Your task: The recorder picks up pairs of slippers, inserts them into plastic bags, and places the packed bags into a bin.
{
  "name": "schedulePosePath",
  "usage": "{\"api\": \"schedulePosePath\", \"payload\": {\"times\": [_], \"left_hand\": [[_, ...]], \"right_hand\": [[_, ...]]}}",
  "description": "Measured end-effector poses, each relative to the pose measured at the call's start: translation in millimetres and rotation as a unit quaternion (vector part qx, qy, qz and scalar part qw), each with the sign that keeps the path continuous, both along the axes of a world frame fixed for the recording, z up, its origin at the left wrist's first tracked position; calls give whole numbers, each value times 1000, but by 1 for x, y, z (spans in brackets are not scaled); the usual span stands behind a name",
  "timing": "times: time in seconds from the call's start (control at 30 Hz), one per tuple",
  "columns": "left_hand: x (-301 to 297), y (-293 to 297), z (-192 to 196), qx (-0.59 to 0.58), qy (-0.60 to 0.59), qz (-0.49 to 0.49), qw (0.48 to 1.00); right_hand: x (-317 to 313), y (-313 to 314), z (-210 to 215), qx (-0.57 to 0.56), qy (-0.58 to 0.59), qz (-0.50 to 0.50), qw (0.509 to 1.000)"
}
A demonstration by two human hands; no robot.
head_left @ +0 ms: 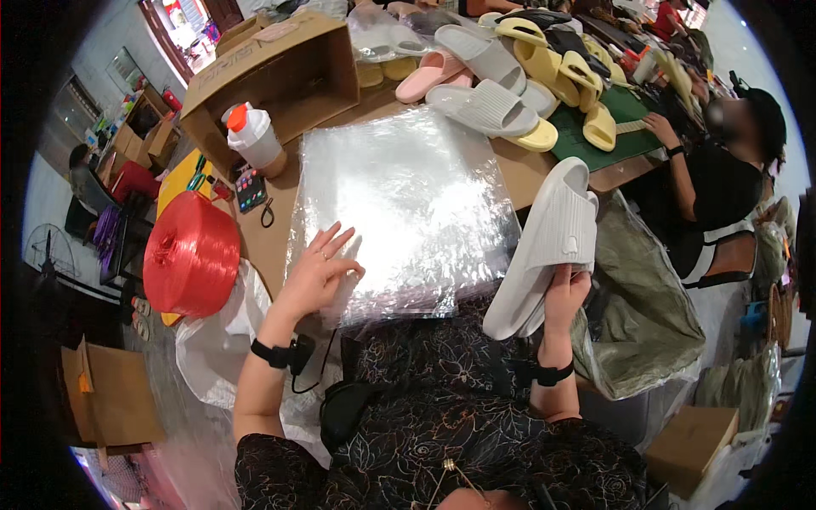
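Note:
My left hand [316, 270] lies flat with fingers spread on the lower left corner of a stack of clear plastic bags [408, 204] on the brown table [263, 246]. My right hand [564, 293] grips a pair of grey slide sandals [548, 242] by their heel end, held together and tilted up to the right, just off the bags' right edge. Both wrists wear black bands.
A red twine spool [191, 255] sits at the left, a white bottle with an orange cap [252, 136] and an open cardboard box [272, 76] behind it. Several grey, pink and yellow sandals [501, 76] pile at the back. Another person [722, 170] sits at right.

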State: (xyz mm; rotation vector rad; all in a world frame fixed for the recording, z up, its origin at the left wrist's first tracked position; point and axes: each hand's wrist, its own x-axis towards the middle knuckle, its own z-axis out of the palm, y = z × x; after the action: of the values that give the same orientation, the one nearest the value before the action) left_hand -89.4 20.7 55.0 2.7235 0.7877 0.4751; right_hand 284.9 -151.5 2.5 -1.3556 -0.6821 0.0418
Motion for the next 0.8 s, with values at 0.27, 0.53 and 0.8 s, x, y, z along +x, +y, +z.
{"api": "schedulePosePath", "payload": {"times": [0.27, 0.53, 0.8], "left_hand": [[-28, -23, -16, -79, -112, 362, 922], [33, -62, -20, -161, -162, 272, 935], [64, -53, 16, 47, -18, 183, 982]], "right_hand": [[-4, 6, 6, -57, -7, 55, 997], [-20, 57, 5, -112, 25, 154, 982], [14, 64, 20, -105, 37, 128, 985]]}}
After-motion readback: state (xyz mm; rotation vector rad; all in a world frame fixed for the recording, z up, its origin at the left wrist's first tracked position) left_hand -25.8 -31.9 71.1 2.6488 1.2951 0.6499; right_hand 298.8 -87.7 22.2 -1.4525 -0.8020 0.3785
